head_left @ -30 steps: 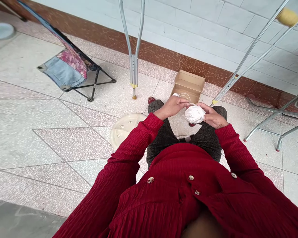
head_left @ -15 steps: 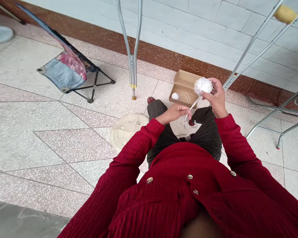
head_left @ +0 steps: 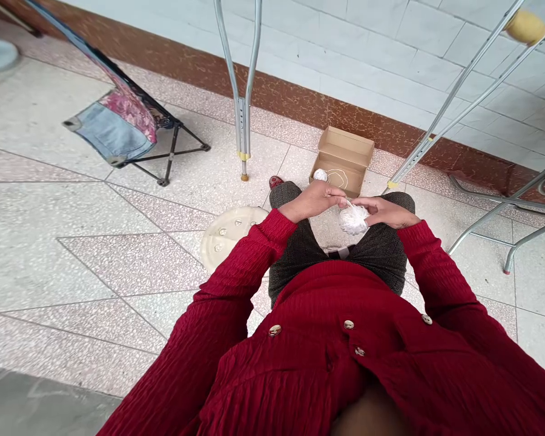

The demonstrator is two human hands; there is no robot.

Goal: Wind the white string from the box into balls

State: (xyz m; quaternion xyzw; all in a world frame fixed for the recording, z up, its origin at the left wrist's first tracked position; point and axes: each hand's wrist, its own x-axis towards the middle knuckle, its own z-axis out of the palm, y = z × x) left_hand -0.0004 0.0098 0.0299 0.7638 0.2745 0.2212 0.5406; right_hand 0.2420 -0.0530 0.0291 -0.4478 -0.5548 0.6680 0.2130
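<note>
Between my knees, a white pom-pom of yarn (head_left: 354, 220) hangs from the fingers of my right hand (head_left: 386, 212), which closes on its upper right side. My left hand (head_left: 320, 198) is pinched at the upper left of the pom-pom, where a short white strand (head_left: 349, 204) runs from its fingertips to the yarn. Beyond my hands an open cardboard box (head_left: 345, 154) stands on the floor. Inside it lie a small white ball of yarn (head_left: 320, 175) and a loose loop of thin white cord.
A round cream stool top (head_left: 229, 233) is beside my left leg. Crutches (head_left: 242, 121) lean on the wall ahead, with another (head_left: 436, 130) to the right. A folding chair (head_left: 118, 133) stands at left; metal chair legs (head_left: 504, 212) are at right.
My right hand has brought the pom-pom down and to the left, close to my left hand. The strand between the hands is now much shorter, and the box shows more fully.
</note>
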